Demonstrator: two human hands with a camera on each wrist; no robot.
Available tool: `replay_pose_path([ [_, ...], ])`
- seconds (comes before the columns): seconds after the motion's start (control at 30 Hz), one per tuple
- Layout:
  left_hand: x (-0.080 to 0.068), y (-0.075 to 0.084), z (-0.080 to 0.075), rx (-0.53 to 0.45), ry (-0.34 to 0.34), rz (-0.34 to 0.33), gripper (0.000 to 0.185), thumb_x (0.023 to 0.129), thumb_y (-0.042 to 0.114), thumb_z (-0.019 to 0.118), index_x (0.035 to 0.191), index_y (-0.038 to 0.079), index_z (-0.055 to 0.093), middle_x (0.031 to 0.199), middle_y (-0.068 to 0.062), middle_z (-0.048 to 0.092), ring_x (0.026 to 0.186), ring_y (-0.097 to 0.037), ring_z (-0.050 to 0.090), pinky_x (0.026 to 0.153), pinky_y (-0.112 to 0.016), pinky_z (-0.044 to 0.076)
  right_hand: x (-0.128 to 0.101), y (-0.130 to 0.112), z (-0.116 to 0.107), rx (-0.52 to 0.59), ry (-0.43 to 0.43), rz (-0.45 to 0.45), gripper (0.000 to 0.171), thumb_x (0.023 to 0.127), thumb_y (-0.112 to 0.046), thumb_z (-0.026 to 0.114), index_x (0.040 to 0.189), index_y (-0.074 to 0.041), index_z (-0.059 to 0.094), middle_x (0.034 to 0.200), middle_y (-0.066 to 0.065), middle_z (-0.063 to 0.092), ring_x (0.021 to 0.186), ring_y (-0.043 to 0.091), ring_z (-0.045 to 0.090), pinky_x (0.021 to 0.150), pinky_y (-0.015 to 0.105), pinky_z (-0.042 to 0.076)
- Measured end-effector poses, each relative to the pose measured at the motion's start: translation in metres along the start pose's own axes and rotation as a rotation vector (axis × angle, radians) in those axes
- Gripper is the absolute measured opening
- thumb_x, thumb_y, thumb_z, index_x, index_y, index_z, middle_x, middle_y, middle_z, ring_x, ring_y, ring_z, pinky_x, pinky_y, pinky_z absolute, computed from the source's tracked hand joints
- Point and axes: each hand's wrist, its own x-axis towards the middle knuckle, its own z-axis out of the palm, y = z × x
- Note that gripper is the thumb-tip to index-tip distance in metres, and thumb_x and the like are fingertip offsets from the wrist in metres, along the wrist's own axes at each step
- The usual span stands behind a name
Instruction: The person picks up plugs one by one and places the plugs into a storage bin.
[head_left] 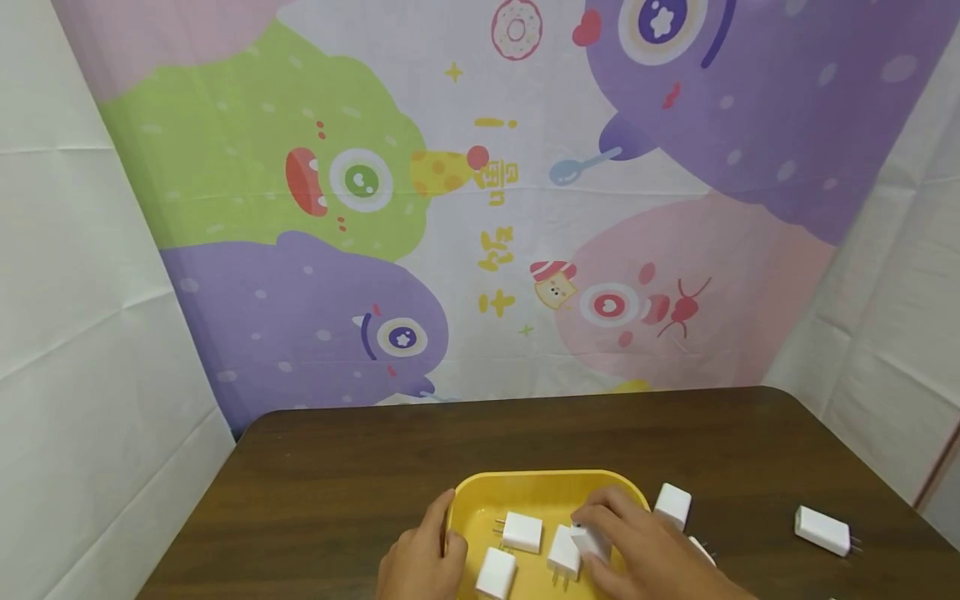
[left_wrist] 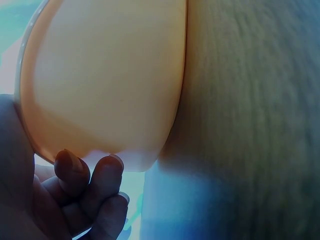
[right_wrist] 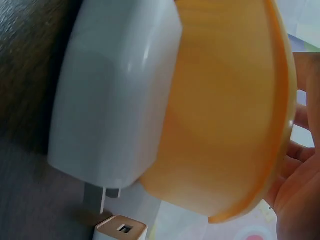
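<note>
Charger (head_left: pixel 591 540), a small white plug block, is pinched in the curled fingers of the right hand (head_left: pixel 637 546) over the yellow tray (head_left: pixel 480 500) on the table (head_left: pixel 337 467). It looks light, rigid and smooth, best held by its flat sides, clear of the prongs. The left hand (head_left: pixel 420 558) grips the tray's left rim. Further chargers (head_left: pixel 521 532) lie in the tray, and others (head_left: pixel 822 530) outside it.

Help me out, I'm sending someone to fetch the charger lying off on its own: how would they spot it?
Start at the dark wooden table and find the yellow tray near its front edge. Look far right of the tray, toward the table's right edge: the lone white charger lies flat there, prongs pointing right. Unlike the other chargers, it lies neither in the tray nor right beside it.
</note>
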Motion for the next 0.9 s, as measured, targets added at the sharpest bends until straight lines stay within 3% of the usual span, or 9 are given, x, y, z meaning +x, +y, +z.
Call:
replay_pose_path([
  [0.23,0.000,0.001,-0.001,0.001,-0.002,-0.003,0.050,0.091,0.022,0.052,0.140,0.014,0.057,0.054,0.006,0.048,0.047,-0.016,0.043,0.051,-0.038,0.038,0.000,0.001,0.005,0.012,-0.061,0.020,0.030,0.089,-0.029,0.075,0.117,-0.028,0.065,0.109,-0.021,0.047,0.085,-0.002,0.051,0.073,0.023,0.050],
  [0.5,0.000,0.000,0.000,0.010,0.010,0.000,0.050,0.091,0.023,0.054,0.140,0.015,0.058,0.064,0.003,0.062,0.051,-0.015,0.047,0.054,-0.040,0.041,0.000,0.002,0.007,0.096,-0.193,0.065,0.023,0.094,-0.032,0.068,0.117,-0.030,0.062,0.108,-0.021,0.047,0.085,-0.001,0.051,0.073,0.024,0.048],
  [0.9,0.000,0.000,0.000,0.021,0.009,-0.010,0.050,0.091,0.024,0.054,0.140,0.017,0.057,0.066,0.003,0.062,0.053,-0.014,0.049,0.056,-0.042,0.042,-0.001,0.008,0.013,0.131,-0.089,-0.071,0.019,0.089,-0.013,0.071,0.102,-0.026,0.067,0.095,-0.018,0.055,0.081,-0.004,0.050,0.069,0.021,0.047],
])
